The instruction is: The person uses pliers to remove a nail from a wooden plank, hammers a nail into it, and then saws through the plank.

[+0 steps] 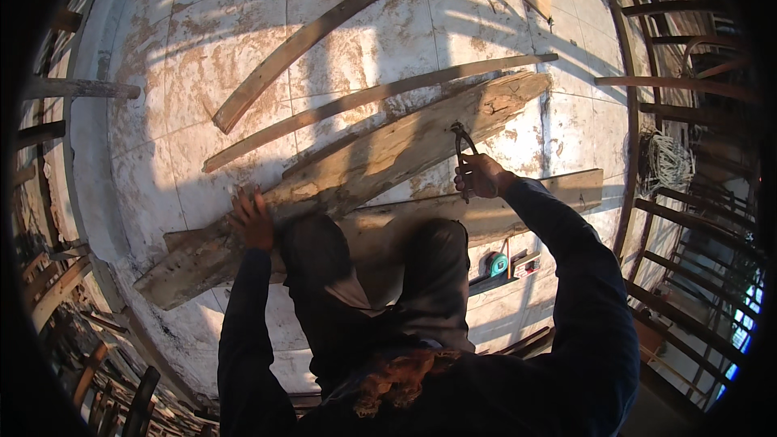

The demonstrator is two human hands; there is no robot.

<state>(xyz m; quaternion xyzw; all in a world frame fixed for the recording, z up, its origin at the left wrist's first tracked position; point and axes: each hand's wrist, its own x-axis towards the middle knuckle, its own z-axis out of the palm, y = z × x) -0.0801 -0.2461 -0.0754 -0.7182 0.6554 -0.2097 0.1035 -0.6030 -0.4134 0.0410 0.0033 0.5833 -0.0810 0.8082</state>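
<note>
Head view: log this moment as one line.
left hand: pressing on weathered grey wooden plank | right hand: gripping dark metal pincers, jaws at plank | plank: lying on pale stained floor

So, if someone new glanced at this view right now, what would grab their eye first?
The big weathered plank lying slantwise across the middle of the pale slab. The right hand grips dark pincers against its upper edge; the left hand presses on its lower end. A teal tape measure sits by the knee.
</note>
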